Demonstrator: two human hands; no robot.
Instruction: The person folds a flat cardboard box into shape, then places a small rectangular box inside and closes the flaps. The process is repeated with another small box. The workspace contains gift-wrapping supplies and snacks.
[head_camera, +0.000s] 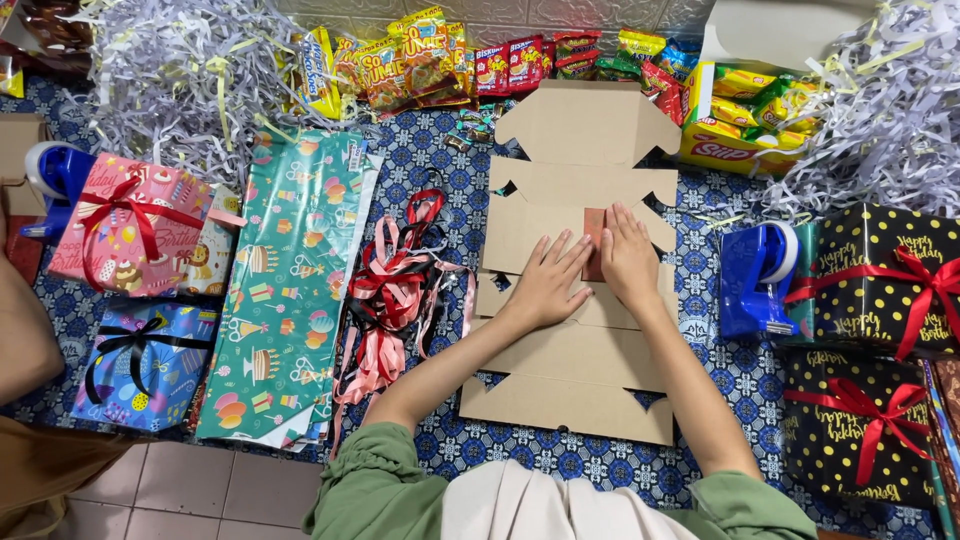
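Note:
A flat, unfolded brown cardboard box blank lies on the blue patterned mat in front of me. My left hand presses flat on its middle, fingers spread and pointing away from me. My right hand rests beside it, also flat, on a small reddish-brown square that shows between the two hands. Neither hand grips anything.
A pile of red, pink and black ribbons and green party wrapping paper lie to the left. Wrapped gifts sit far left, black dotted gifts right. Blue tape dispenser, snack packets, shredded paper behind.

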